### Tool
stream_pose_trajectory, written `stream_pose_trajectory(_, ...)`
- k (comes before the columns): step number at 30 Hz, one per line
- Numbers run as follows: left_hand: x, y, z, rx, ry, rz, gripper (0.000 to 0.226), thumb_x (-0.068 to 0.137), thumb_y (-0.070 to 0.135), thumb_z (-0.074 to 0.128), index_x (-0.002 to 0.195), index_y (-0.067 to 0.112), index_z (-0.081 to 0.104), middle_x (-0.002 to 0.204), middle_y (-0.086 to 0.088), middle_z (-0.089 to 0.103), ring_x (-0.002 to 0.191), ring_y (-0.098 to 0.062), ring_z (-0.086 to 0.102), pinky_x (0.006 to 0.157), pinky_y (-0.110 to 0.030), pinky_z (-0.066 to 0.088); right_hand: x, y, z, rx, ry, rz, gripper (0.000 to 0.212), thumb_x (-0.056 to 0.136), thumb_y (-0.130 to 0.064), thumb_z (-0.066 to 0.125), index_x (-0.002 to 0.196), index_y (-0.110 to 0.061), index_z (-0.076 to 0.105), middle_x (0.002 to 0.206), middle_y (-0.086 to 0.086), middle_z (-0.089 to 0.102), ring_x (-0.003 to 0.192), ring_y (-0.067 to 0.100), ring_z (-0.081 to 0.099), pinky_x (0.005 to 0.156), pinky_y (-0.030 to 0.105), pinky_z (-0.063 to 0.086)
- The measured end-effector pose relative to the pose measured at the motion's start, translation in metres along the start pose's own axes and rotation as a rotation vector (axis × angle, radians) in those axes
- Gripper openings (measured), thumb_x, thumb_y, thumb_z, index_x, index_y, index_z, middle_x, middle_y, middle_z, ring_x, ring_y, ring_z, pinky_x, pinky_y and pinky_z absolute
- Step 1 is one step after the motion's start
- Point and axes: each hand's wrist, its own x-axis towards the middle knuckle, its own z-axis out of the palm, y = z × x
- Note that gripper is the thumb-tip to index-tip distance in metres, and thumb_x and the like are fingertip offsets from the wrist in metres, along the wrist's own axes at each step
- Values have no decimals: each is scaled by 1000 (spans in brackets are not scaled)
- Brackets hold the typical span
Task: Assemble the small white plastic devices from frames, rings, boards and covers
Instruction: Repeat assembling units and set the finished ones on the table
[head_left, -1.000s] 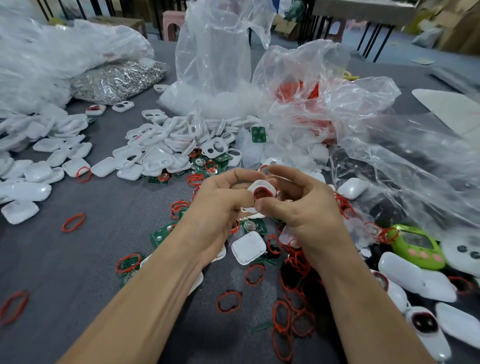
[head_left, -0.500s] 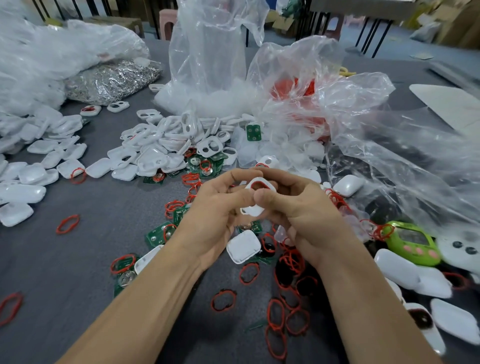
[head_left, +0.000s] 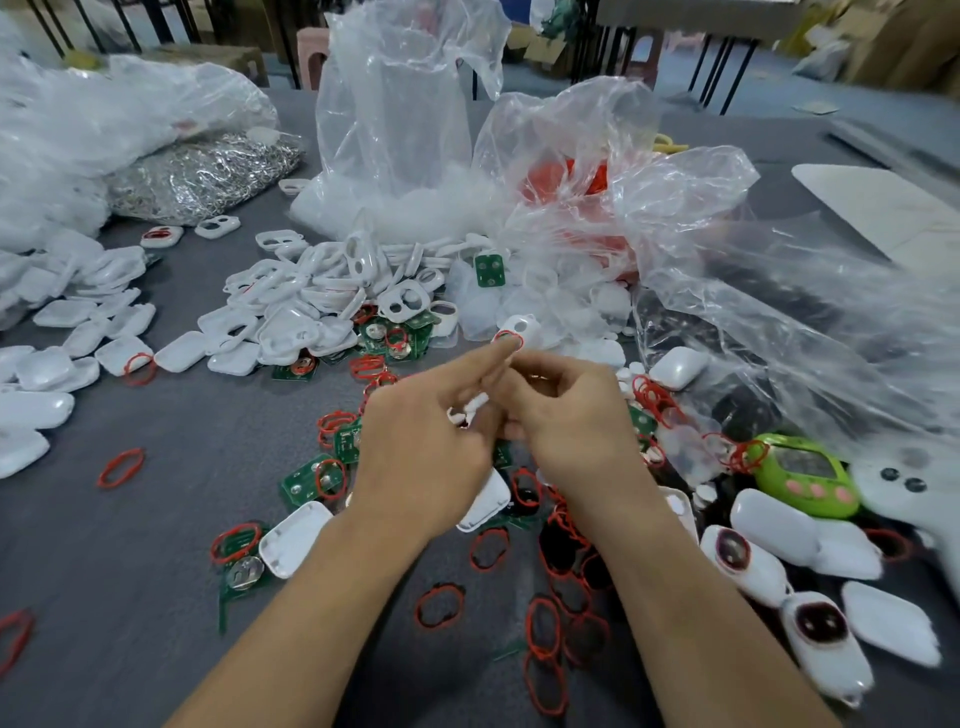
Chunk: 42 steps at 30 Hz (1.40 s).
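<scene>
My left hand (head_left: 426, 452) and my right hand (head_left: 571, 421) meet above the middle of the grey table (head_left: 156, 571). Between them a small white frame (head_left: 470, 408) shows only in part. My left hand grips it with the index finger stretched forward. My right hand's curled fingers close on its right side; motion blur hides the exact hold. Loose red rings (head_left: 440, 605), green boards (head_left: 311, 480) and white covers (head_left: 293, 538) lie under and around the hands. A pile of white frames (head_left: 311, 296) sits further back.
Crumpled clear plastic bags (head_left: 675, 234) fill the back and right. Finished white devices (head_left: 826, 644) and a green toy (head_left: 802, 475) lie at the right. More white covers (head_left: 67, 317) spread at the left beside a bag of silver metal parts (head_left: 202, 171).
The hands have shifted a little right and turned. The frame with its red ring, plainly visible at the fingertips before, is now mostly hidden between them, and my left index finger has straightened.
</scene>
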Motion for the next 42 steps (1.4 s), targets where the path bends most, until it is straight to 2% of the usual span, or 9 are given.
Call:
stream_pose_trajectory(3,4,1,-1,-241,-113,-125,54,77,28,70,124,54,66,124,27,69,118,9,62,99,-29,55,5,1,-8,85,36,45,19,95,-5,70,94,-22,78,84,3,80,80,17,77,70,32,63)
stream_pose_trajectory(6,8,-2,-2,-179,-108,-206,44,84,39,72,126,51,66,124,26,68,112,14,61,94,-19,51,6,-1,-14,127,-12,52,19,96,1,66,106,-11,76,84,7,80,74,17,77,57,20,58)
stream_pose_trajectory(10,12,-4,-4,-507,-202,-366,20,95,8,69,106,21,80,90,-7,80,80,-16,77,65,-27,60,7,-4,-23,154,-34,82,18,86,-9,82,100,-12,73,77,15,77,61,22,73,60,34,59)
stream_pose_trajectory(16,21,-3,-8,-690,22,-560,13,94,-2,63,99,7,70,87,-9,79,72,-13,75,52,-20,55,18,0,-58,-569,392,-71,16,84,-21,78,73,-31,75,66,-16,73,60,0,67,63,22,54)
stream_pose_trajectory(23,23,-3,-13,-860,-54,-609,25,92,-9,60,110,8,67,91,-4,78,77,-10,75,60,-19,56,11,-6,-57,-941,160,-21,10,77,-26,81,83,-34,82,85,-15,75,85,9,66,86,27,55)
stream_pose_trajectory(27,24,-6,-16,-909,-43,-624,33,90,-18,55,112,4,64,95,-9,78,89,-19,77,68,-24,60,10,-8,-46,-904,69,-30,15,79,-21,78,85,-34,81,79,-17,72,73,2,61,66,5,41)
stream_pose_trajectory(31,25,-8,-17,-911,-22,-630,34,88,-21,53,109,5,62,97,-11,77,94,-24,77,70,-27,61,8,-7,-43,-912,37,-9,20,85,-19,75,98,-32,81,94,-13,77,91,8,66,89,21,52)
stream_pose_trajectory(36,25,-7,-15,-891,-39,-611,36,88,-21,53,106,8,62,87,-7,78,85,-23,77,67,-26,60,6,-20,-75,-984,352,58,28,82,-6,69,86,-31,80,97,-5,79,74,17,67,80,28,57)
stream_pose_trajectory(42,23,-7,-11,-809,-62,-574,36,88,-20,55,108,9,66,86,-5,77,81,-17,75,65,-26,60,2,-26,-88,-1107,222,260,32,77,-7,75,95,-34,76,104,-2,76,99,21,69,92,34,57)
